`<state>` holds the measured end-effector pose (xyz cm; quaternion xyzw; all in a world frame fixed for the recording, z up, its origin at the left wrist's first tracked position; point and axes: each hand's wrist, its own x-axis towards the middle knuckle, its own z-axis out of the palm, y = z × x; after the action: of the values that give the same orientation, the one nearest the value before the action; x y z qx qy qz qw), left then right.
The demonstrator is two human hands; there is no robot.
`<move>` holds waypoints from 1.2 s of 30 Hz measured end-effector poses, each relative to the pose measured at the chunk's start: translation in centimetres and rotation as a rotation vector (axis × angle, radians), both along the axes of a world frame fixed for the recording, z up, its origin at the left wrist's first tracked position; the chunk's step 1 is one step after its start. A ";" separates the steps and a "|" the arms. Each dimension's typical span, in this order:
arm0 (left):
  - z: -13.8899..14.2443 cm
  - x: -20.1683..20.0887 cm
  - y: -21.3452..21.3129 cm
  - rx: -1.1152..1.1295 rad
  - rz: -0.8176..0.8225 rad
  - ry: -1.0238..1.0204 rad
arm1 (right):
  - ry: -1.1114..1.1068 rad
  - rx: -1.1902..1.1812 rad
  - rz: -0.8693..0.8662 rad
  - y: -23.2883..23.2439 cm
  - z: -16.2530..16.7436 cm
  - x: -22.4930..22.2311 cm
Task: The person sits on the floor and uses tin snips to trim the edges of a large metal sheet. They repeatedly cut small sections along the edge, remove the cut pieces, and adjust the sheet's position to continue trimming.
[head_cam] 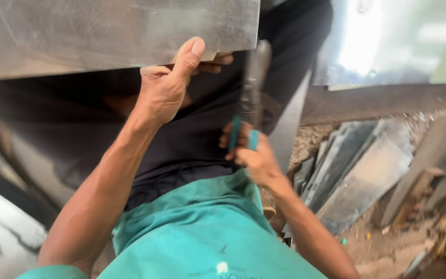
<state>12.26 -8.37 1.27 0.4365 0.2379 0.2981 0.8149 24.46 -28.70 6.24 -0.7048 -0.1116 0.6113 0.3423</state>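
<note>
A large grey metal sheet [104, 31] fills the upper left of the head view. My left hand [167, 88] grips its lower edge, thumb on top and fingers underneath. My right hand [253, 156] is closed on the teal handles of metal shears [252, 82], whose dark blades point up to the sheet's edge just right of my left hand. A narrow strip of sheet metal [289, 126] hangs down beside the shears. My teal shirt and dark trousers fill the space below.
Several cut metal offcuts [360, 165] lie stacked on the dirt floor [388, 243] at the right. A shiny sheet [388, 41] leans at the upper right. More sheet metal [1, 232] lies at the lower left.
</note>
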 end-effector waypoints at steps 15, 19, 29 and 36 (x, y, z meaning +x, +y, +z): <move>-5.2 -2.6 -2.0 -0.319 0.079 -0.183 | -0.232 0.132 -0.044 0.0 -2.6 -0.8; -0.8 -12.4 1.7 -0.406 0.547 -0.175 | -0.172 0.112 0.045 -2.9 -2.1 0.4; -2.5 -6.6 1.2 -0.057 0.280 -0.041 | -0.297 0.015 0.504 -0.6 0.4 3.5; -0.6 -6.5 1.0 -0.100 0.108 -0.007 | -0.248 -0.091 0.694 5.3 1.9 4.5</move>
<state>5.76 -7.41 0.70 0.3808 0.2727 0.3308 0.8193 29.01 -23.41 8.11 -0.7082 -0.3575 0.6052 0.0668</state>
